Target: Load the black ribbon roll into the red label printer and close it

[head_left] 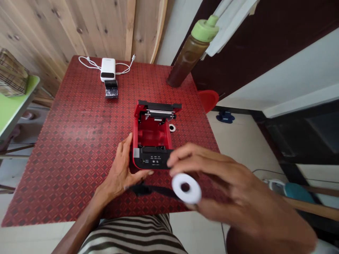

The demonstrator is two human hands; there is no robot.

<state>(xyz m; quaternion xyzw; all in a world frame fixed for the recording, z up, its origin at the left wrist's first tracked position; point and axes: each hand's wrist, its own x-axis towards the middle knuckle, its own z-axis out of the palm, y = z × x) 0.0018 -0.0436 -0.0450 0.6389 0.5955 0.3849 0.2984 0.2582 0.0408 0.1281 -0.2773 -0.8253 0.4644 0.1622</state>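
A red and black receipt printer [152,135] sits on the table with its lid raised and its red paper bay bare inside. My left hand [118,173] grips its near left corner, fingers along the left side and thumb by the front edge. In my right hand [219,176] is a white paper roll [194,190], pinched between fingers and thumb, its hollow core facing me. The roll is in front of the printer's near right corner, apart from the bay. A blurred dark strip [159,190] runs leftward from the roll, below my left thumb.
On the red patterned table [74,116] stand a brown bottle [188,56] with a green lid, a white power bank [108,68] with cables, and a small black shiny piece [111,89]. A white ring [172,128] lies right of the printer. A red stool [209,100] is beyond the right edge.
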